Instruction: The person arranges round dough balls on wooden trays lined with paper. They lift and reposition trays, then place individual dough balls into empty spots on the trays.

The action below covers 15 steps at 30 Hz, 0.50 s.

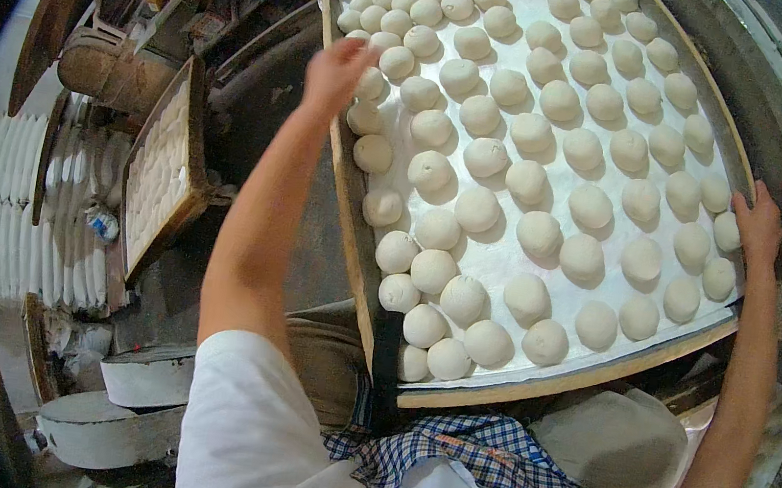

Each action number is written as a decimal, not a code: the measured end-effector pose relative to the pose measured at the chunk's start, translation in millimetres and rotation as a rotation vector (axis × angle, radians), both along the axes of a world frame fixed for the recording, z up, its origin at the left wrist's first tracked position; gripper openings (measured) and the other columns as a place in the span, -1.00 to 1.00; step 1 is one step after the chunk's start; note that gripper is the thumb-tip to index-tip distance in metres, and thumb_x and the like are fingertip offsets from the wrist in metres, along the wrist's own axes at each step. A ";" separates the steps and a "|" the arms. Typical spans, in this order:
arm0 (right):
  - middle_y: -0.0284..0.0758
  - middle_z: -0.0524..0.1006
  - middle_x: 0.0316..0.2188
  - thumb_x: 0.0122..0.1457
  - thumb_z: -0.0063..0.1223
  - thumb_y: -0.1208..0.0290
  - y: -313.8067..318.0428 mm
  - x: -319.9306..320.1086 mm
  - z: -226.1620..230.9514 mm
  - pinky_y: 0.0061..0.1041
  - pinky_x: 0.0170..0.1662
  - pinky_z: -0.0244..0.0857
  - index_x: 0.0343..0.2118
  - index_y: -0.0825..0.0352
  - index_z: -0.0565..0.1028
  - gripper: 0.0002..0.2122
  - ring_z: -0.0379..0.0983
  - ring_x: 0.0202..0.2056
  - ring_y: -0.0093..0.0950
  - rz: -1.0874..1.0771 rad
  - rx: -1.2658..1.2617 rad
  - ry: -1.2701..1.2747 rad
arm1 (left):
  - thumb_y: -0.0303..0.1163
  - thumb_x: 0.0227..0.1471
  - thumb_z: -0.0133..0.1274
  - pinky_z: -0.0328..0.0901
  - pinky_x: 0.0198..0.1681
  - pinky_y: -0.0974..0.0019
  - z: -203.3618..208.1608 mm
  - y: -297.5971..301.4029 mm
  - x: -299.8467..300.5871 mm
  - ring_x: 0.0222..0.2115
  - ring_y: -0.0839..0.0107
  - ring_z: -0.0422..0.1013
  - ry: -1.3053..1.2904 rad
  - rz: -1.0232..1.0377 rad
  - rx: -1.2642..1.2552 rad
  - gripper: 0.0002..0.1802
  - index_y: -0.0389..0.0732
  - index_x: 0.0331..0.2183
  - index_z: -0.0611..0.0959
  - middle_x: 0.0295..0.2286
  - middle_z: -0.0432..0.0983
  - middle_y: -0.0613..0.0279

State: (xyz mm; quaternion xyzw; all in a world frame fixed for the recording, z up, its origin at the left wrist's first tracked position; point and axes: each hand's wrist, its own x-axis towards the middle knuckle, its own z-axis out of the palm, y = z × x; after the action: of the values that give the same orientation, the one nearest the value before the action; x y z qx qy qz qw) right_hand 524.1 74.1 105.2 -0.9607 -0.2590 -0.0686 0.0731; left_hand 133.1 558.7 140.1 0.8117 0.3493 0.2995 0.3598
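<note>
While both hands grip the wooden tray [356, 210], left hand [334, 74] curls at nine o'clock, right hand [759, 225] at three, dough balls [527, 188] between.

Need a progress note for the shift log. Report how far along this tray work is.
Done: the wooden tray is filled with rows of white dough balls on a white liner. In hand: the left hand grips the tray's left edge, and the right hand grips its right edge. Left: a second tray of dough stands at left, untouched.

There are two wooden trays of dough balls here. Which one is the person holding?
The big tray in front, gripped by the left hand and right hand. The small tray at left sits untouched.
</note>
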 end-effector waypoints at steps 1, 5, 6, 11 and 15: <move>-0.03 0.45 -0.13 -0.01 0.06 0.11 -4.6 9.7 -8.2 -0.24 -0.08 0.29 0.01 0.35 0.34 -0.45 0.40 -0.11 -0.11 0.043 0.035 -0.021 | -0.19 -0.05 0.12 0.33 -0.34 0.33 7.9 8.0 -18.0 -0.42 0.42 0.46 0.107 0.043 0.022 -0.66 -0.24 -0.29 0.63 -0.39 0.57 0.20; -0.02 0.44 -0.11 0.00 0.04 0.09 -3.4 10.8 -7.2 -0.24 -0.06 0.27 0.01 0.34 0.34 -0.45 0.39 -0.09 -0.11 0.007 -0.006 -0.021 | 0.11 -0.24 0.11 0.24 -0.18 0.10 19.6 -32.1 -36.0 -0.27 0.20 0.41 0.885 0.009 0.521 -0.48 -0.07 -0.30 0.66 -0.37 0.56 0.25; -0.02 0.43 -0.11 0.00 0.03 0.08 -0.5 6.0 -3.0 -0.23 -0.05 0.27 0.01 0.34 0.34 -0.45 0.38 -0.09 -0.12 -0.006 -0.022 0.001 | 0.05 -0.23 0.12 0.14 -0.08 0.08 23.1 -55.2 -32.0 -0.13 0.19 0.31 1.035 -0.016 0.606 -0.51 -0.07 -0.28 0.65 -0.33 0.54 0.22; -0.03 0.42 -0.10 0.00 0.02 0.07 1.8 11.6 -10.6 -0.22 -0.04 0.25 0.03 0.31 0.34 -0.45 0.37 -0.07 -0.12 -0.008 -0.047 0.004 | -0.01 -0.21 0.10 0.17 -0.09 0.08 -12.1 -38.2 -40.7 -0.13 0.17 0.31 0.856 -0.075 0.679 -0.54 -0.06 -0.26 0.64 -0.30 0.52 0.15; -0.05 0.43 -0.09 0.00 0.01 0.06 3.6 10.5 -6.2 -0.21 -0.04 0.25 0.04 0.26 0.33 -0.45 0.38 -0.08 -0.11 -0.025 -0.059 0.027 | -0.03 -0.19 0.12 0.32 -0.22 0.17 4.1 -27.8 -43.5 -0.23 0.12 0.37 0.673 -0.041 0.585 -0.54 -0.07 -0.23 0.62 -0.31 0.54 0.17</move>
State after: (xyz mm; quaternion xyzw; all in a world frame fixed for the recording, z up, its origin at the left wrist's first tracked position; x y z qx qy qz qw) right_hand 534.6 77.7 99.0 -0.9664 -0.2477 -0.0489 0.0474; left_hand 89.6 530.9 144.3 0.9383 0.3314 0.0978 -0.0130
